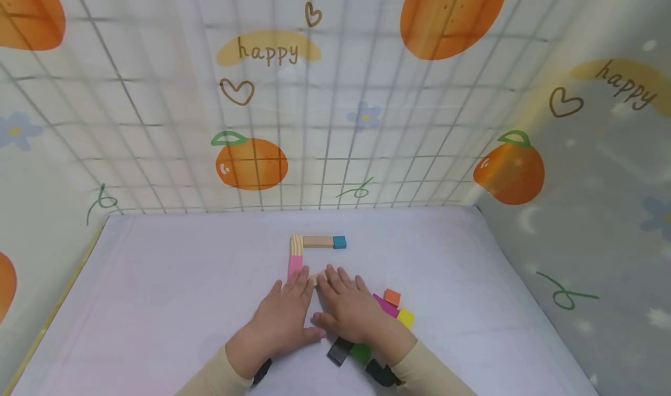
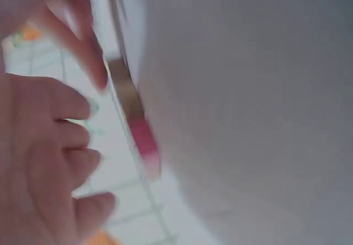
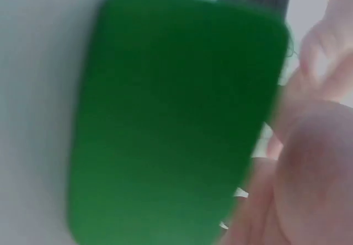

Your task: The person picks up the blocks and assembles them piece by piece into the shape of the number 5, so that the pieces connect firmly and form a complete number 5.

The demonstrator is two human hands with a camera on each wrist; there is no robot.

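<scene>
Stretching straight-fingered by a pale block (image 1: 317,278), left hand (image 1: 282,315) and right hand (image 1: 350,311) grip nothing visible: bent row (image 1: 318,242) laid, loose blocks (image 1: 392,297) seemingly unplaced.

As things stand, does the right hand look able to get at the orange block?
Probably yes: the orange block lies off to the side of the right hand, uncovered in the head view; only the magenta block close by might crowd a grip.

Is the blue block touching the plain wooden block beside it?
Touching: the head view shows the blue block against the right end of the wooden block, no gap visible.
</scene>
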